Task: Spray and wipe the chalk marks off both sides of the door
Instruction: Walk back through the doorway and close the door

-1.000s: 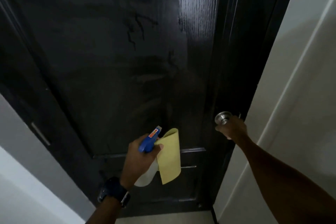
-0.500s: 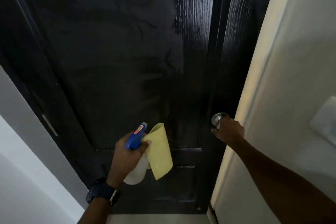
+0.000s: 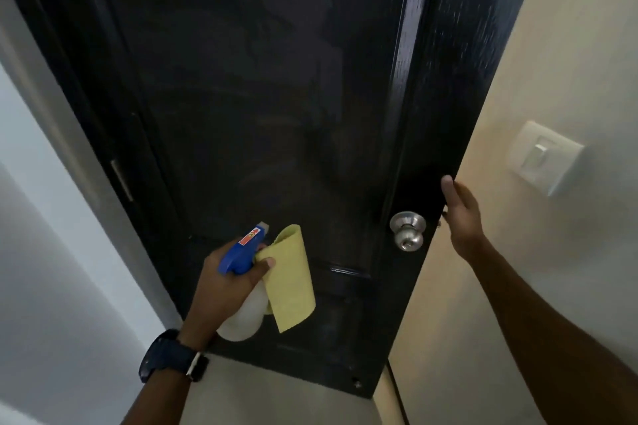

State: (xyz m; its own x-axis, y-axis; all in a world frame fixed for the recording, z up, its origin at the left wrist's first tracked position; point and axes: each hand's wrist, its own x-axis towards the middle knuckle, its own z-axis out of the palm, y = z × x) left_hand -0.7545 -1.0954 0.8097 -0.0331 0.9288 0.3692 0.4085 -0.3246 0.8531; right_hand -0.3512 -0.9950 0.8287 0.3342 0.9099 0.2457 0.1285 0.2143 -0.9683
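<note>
Dim, soft picture; glare streaks the glossy door (image 3: 407, 55), wide-angle lens bending edges.

one door (image 3: 276, 97), one bottle (image 3: 243, 316), one cloth (image 3: 291, 286)
</note>
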